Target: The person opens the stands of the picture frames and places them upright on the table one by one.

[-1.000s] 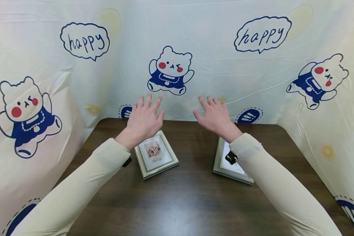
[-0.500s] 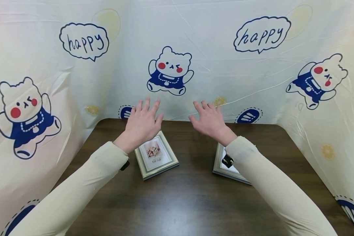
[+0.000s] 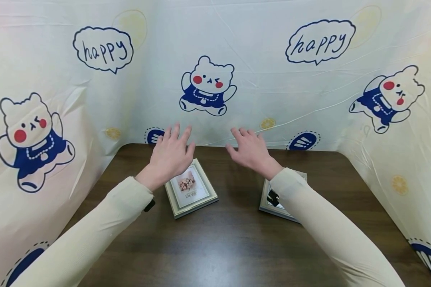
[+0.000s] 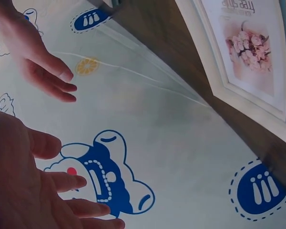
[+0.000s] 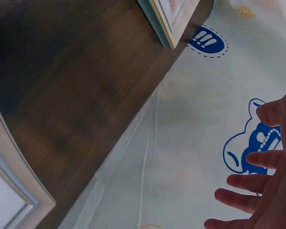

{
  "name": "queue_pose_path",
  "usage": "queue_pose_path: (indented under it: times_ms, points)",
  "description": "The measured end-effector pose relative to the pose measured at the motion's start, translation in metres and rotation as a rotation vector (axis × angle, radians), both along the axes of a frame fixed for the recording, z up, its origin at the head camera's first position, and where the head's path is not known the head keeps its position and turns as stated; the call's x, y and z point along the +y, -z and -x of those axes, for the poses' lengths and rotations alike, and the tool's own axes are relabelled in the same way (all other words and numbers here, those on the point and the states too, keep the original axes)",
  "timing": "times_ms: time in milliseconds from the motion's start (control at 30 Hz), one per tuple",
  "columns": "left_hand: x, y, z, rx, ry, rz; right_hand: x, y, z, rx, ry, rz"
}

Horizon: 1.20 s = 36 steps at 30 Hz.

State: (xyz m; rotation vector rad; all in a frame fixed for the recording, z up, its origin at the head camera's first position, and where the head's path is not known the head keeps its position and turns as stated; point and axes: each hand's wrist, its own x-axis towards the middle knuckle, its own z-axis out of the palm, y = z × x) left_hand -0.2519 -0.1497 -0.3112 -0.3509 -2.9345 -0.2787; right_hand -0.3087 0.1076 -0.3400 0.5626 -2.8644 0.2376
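Note:
Two picture frames lie on the dark wooden table. The left picture frame (image 3: 191, 189), pale with a pink flower print, sits below my left hand (image 3: 170, 155). My right hand (image 3: 251, 151) hovers up and left of the right picture frame (image 3: 269, 209), which my right sleeve partly covers. Both hands are raised with fingers spread and hold nothing. In the left wrist view the flower print (image 4: 250, 52) shows in its pale frame, apart from the left hand (image 4: 33, 181). The right wrist view has the right hand (image 5: 271, 176) away from a frame corner (image 5: 38, 205).
The brown table (image 3: 215, 247) reaches from the front to a printed curtain (image 3: 258, 87) with bears and "happy" bubbles, which hangs behind and along both sides. A small black device (image 3: 149, 205) is on the left wrist, another black device (image 3: 273, 198) on the right.
My right hand has drifted left and nearer to me, uncovering the far corner of the right picture frame. My left hand has shifted slightly left and nearer. The picture frames have not moved.

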Motion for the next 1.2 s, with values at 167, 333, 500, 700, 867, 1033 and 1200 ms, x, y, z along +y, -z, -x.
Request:
queue_pose_path:
  times_ms: [167,333,500,700,867,1033,1200]
  points:
    - [-0.002,0.003,-0.003,-0.002,-0.003,-0.006,-0.002,0.008,0.002,-0.032,-0.002,-0.013]
    - [-0.004,0.009,-0.008,-0.016,-0.019,0.006,-0.005,0.016,0.002,-0.061,-0.003,-0.022]
    - [-0.008,0.014,-0.012,-0.044,-0.044,0.035,-0.008,0.023,0.003,-0.078,-0.019,-0.009]
    - [-0.012,0.018,-0.017,-0.069,-0.043,0.029,-0.012,0.030,0.008,-0.106,-0.042,-0.006]
    - [-0.017,0.022,-0.024,-0.111,-0.050,0.007,-0.014,0.036,0.011,-0.180,-0.071,0.019]
    - [-0.023,0.026,-0.032,-0.151,-0.073,-0.007,-0.016,0.042,0.013,-0.241,-0.114,-0.002]
    - [-0.028,0.034,-0.044,-0.166,-0.071,-0.030,-0.016,0.046,0.015,-0.307,-0.178,0.010]
